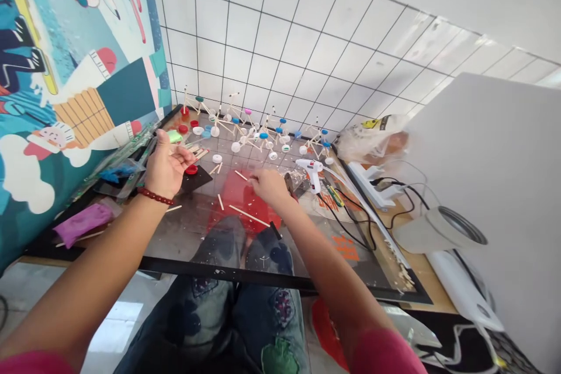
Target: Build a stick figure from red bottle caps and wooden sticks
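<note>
My left hand (pixel 165 168), with a beaded bracelet (pixel 155 196) at the wrist, is raised over the left of the glass-topped table (pixel 193 245). Its thumb points up, apart from the loosely bent fingers, and I see nothing in it. Over the middle, the fingers of my right hand (pixel 269 187) are pinched together; what they hold, if anything, is hidden. Just left of those fingertips is a short wooden stick (pixel 241 176); I cannot tell whether they touch it. A longer stick with a dark end (pixel 249 216) lies nearer me. A red bottle cap (pixel 191 169) sits beside my left hand.
Several stick models with bottle-cap wheels (pixel 263 137) stand along the back. A white glue gun (pixel 312 172) lies right of my right hand, by a utility knife (pixel 335 196) and black cables (pixel 368 228). A purple packet (pixel 83 223) lies left. A tiled wall (pixel 263 41) rises behind.
</note>
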{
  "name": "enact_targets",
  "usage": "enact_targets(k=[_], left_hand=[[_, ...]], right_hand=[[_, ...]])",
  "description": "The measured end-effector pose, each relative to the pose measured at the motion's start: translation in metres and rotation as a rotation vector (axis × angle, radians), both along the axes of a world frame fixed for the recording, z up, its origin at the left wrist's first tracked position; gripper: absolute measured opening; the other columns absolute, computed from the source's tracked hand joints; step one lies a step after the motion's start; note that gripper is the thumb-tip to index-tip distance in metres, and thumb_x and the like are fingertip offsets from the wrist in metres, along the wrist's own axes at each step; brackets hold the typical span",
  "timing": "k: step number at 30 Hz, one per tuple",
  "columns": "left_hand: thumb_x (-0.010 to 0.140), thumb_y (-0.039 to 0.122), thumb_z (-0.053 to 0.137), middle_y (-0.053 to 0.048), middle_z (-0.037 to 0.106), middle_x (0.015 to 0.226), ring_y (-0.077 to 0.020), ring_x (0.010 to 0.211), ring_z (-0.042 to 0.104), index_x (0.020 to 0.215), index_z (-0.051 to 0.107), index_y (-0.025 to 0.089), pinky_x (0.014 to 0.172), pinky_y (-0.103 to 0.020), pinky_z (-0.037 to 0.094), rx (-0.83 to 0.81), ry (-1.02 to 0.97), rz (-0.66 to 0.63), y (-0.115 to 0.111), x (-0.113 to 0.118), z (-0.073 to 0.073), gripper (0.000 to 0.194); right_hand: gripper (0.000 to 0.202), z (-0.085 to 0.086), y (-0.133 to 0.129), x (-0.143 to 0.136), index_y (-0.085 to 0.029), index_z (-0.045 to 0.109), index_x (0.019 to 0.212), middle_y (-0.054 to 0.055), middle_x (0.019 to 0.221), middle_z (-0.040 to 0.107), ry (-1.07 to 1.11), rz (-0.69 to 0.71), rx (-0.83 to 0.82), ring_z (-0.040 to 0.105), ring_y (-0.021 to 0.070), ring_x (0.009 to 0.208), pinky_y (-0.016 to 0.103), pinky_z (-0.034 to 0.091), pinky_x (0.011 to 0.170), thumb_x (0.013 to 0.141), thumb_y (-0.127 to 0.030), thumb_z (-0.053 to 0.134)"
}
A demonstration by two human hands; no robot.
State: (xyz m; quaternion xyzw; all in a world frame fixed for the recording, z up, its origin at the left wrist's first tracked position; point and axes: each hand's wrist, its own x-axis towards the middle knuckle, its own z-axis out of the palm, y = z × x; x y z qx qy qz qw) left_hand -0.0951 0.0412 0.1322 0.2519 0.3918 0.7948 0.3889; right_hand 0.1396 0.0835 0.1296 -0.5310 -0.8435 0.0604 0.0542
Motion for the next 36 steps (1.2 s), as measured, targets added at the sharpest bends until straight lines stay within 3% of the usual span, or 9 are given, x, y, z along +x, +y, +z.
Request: enact_targets(k=[4,8,11,14,17,23,28,31,36], left_hand=[[0.065,0.035,0.082,0.0,0.068,0.069,-0.0118,0.063,0.062,0.072,0.071,0.017,0.061,-0.023,0.051,-0.026,0.382,0.165,0.002,0.002,-0.012,0.023],[0.069,0.029,0.075,-0.003,0.074,0.085,-0.015,0.073,0.065,0.082,0.075,0.018,0.071,-0.027,0.053,-0.06,0.745,0.156,0.0,0.008,-0.023,0.017],[0.067,0.029,0.077,-0.005,0.075,0.09,-0.0178,0.081,0.066,0.089,0.077,0.018,0.078,-0.031,0.053,-0.079,0.752,-0.023,-0.006,0.022,-0.024,0.025],[0.065,0.035,0.082,-0.007,0.075,0.094,-0.0208,0.087,0.067,0.1,0.077,0.018,0.079,-0.034,0.053,-0.124,0.551,-0.385,-0.017,0.043,-0.022,0.039],[0.063,0.04,0.085,-0.009,0.075,0.091,-0.0207,0.087,0.066,0.086,0.079,0.016,0.08,-0.034,0.052,-0.122,0.448,-0.547,-0.025,0.057,-0.023,0.033],[0.059,0.042,0.088,-0.004,0.07,0.072,-0.0146,0.069,0.066,0.079,0.075,0.015,0.065,-0.027,0.053,-0.143,0.145,-0.327,-0.016,0.041,-0.016,0.036],[0.059,0.037,0.088,0.002,0.064,0.061,-0.0076,0.053,0.058,0.07,0.067,0.015,0.05,-0.017,0.044,-0.061,0.093,0.055,0.0,0.01,-0.006,0.032],[0.061,0.036,0.086,0.002,0.064,0.061,-0.0068,0.053,0.059,0.071,0.066,0.016,0.05,-0.016,0.044,-0.066,0.023,0.172,0.005,0.001,-0.007,0.03],[0.064,0.038,0.082,0.004,0.063,0.061,-0.0059,0.051,0.057,0.071,0.065,0.016,0.048,-0.016,0.042,-0.103,0.01,0.206,0.01,-0.003,-0.014,0.029]], right_hand=[[0.027,-0.01,0.017,-0.018,-0.019,0.076,0.101,0.013,0.108,0.075,-0.003,-0.024,-0.008,0.069,0.0242,0.099,0.03,0.049,0.081,0.091,-0.019,0.051],[0.024,-0.012,0.011,-0.009,-0.017,0.074,0.092,0.014,0.102,0.075,0.034,-0.004,-0.002,0.069,0.0233,0.096,0.029,0.048,0.079,0.086,-0.012,0.051],[0.019,-0.013,-0.005,0.002,-0.018,0.07,0.093,0.006,0.09,0.074,0.351,0.042,-0.081,0.067,0.0175,0.082,0.026,0.048,0.072,0.089,-0.02,0.051],[0.017,-0.022,-0.022,0.003,-0.017,0.065,0.093,0.002,0.081,0.071,0.856,0.105,-0.283,0.063,0.0137,0.071,0.023,0.047,0.066,0.086,-0.029,0.054],[0.017,-0.034,-0.034,-0.005,-0.017,0.065,0.091,0.0,0.08,0.07,1.031,0.165,-0.34,0.061,0.0123,0.069,0.023,0.046,0.065,0.083,-0.03,0.057],[0.016,-0.034,-0.045,-0.02,-0.02,0.069,0.086,0.0,0.079,0.069,0.69,0.164,-0.045,0.06,0.0126,0.071,0.023,0.043,0.068,0.091,-0.032,0.06],[0.016,-0.016,-0.047,-0.04,-0.02,0.073,0.083,0.006,0.092,0.073,0.137,0.239,-0.081,0.065,0.0194,0.086,0.025,0.042,0.069,0.088,-0.033,0.066],[0.017,-0.005,-0.032,-0.051,-0.019,0.073,0.091,0.007,0.099,0.075,-0.02,0.267,-0.119,0.067,0.02,0.089,0.025,0.043,0.07,0.092,-0.023,0.056],[0.028,0.001,0.013,-0.069,-0.016,0.064,0.117,0.012,0.113,0.072,-0.103,0.33,0.075,0.065,0.0233,0.104,0.028,0.044,0.08,0.099,-0.02,0.043]])
